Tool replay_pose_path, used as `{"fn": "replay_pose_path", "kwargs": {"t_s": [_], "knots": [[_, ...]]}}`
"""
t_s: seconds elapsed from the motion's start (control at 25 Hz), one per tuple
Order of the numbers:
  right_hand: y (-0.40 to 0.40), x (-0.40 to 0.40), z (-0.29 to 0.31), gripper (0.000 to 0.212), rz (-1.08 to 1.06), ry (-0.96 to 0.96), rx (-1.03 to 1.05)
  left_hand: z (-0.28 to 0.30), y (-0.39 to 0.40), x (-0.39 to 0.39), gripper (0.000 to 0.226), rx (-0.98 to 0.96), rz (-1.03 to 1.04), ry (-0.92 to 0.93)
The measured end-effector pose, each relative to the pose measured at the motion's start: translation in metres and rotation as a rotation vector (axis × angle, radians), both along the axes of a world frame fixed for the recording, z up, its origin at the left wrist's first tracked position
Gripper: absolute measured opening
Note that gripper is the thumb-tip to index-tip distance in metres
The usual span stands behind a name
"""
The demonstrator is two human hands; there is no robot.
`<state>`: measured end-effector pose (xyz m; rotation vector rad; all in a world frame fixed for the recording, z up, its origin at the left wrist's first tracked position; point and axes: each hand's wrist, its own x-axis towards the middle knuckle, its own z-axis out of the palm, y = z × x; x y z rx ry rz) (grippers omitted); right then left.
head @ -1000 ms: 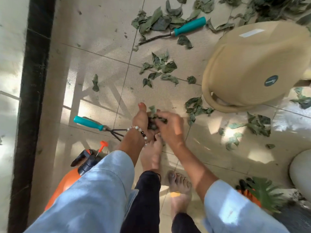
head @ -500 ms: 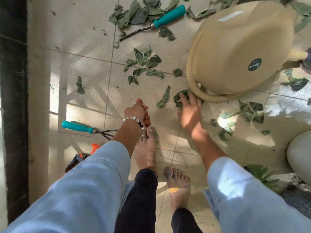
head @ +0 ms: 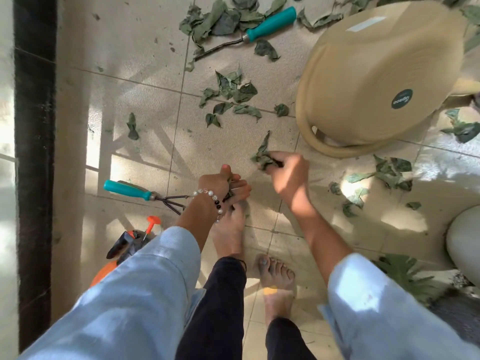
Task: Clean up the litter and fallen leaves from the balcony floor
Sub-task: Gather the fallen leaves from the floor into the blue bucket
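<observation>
Bare feet [head: 275, 276] stand on the pale tiled balcony floor [head: 145, 100], two of them, below black trouser legs. An orange sprayer with a black handle [head: 124, 248] sits at the lower left, partly hidden by the left light-blue sleeve [head: 145, 289]. Just ahead of the toes, the left hand [head: 223, 185], with a bead bracelet at its wrist, has its grip clamped around a dark wad of gathered leaves [head: 230, 196], most of it hidden inside the curled fingers. Beside that wrist lies a small teal-handled hand rake [head: 145, 194] with dark metal prongs. Close to the right, the right hand [head: 288, 172] pinches a crumpled bunch of dry green leaves [head: 262, 157] that juts out leftward from its fingertips, above the floor. Loose leaves [head: 384, 175] lie scattered to the right of that hand. Farther on, a beige round plastic tub [head: 368, 74] rests tilted with its underside towards the camera; its contents cannot be seen. A cluster of fallen leaves [head: 233, 97] lies left of it, and beyond, a second teal-handled tool [head: 262, 28] lies among a larger leaf pile [head: 220, 19]. A white rounded pot [head: 465, 237] shows at the right edge.
</observation>
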<state>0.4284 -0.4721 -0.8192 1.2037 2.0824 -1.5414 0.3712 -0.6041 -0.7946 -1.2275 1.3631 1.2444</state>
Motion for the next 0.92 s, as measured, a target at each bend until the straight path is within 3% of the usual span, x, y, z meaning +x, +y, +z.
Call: {"fn": "replay_pose_path", "kwargs": {"t_s": [0.08,0.16,0.24,0.32,0.4,0.48,0.56,0.6,0.64,0.68,0.76,0.84,0.92], "knots": [[-0.031,0.006,0.021,0.032,-0.047,0.027,-0.107,0.006,0.009,0.007,0.042,0.049,0.013,-0.014],[-0.058,0.012,0.041,0.034,0.105,0.136,0.088,0.01,0.015,0.01,0.053,0.098,0.113,-0.046],[-0.07,0.011,0.055,0.04,0.539,0.169,0.296,0.015,0.008,0.008,0.063,0.104,0.135,-0.075],[-0.071,0.009,0.063,0.054,0.982,-0.007,0.322,0.012,-0.006,0.003,0.063,0.07,0.147,-0.073],[-0.059,0.003,0.061,0.054,1.19,-0.056,0.292,0.008,-0.016,0.0,0.049,-0.001,0.206,-0.049],[-0.04,-0.006,0.056,0.039,1.01,-0.023,-0.029,0.007,-0.017,-0.005,0.036,-0.16,0.219,0.035],[-0.026,-0.018,0.048,0.031,0.452,0.053,-0.417,0.006,-0.019,-0.011,0.04,-0.259,0.192,0.096],[-0.022,-0.023,0.039,0.029,0.233,0.057,-0.369,0.005,-0.022,-0.015,0.043,-0.265,0.206,0.103],[-0.019,-0.026,0.027,0.027,0.191,0.029,-0.143,0.003,-0.027,-0.019,0.046,-0.256,0.233,0.102],[-0.018,-0.029,0.014,0.03,0.291,-0.042,0.127,0.003,-0.032,-0.023,0.048,-0.248,0.254,0.1],[-0.023,-0.028,-0.011,0.045,0.718,-0.168,0.484,0.003,-0.047,-0.026,0.05,-0.226,0.264,0.099],[-0.026,-0.029,-0.03,0.045,0.976,-0.209,0.664,0.004,-0.066,-0.028,0.051,-0.211,0.271,0.087],[-0.032,-0.038,-0.04,0.035,0.982,-0.154,0.719,0.007,-0.09,-0.032,0.049,-0.211,0.319,0.072]]}}
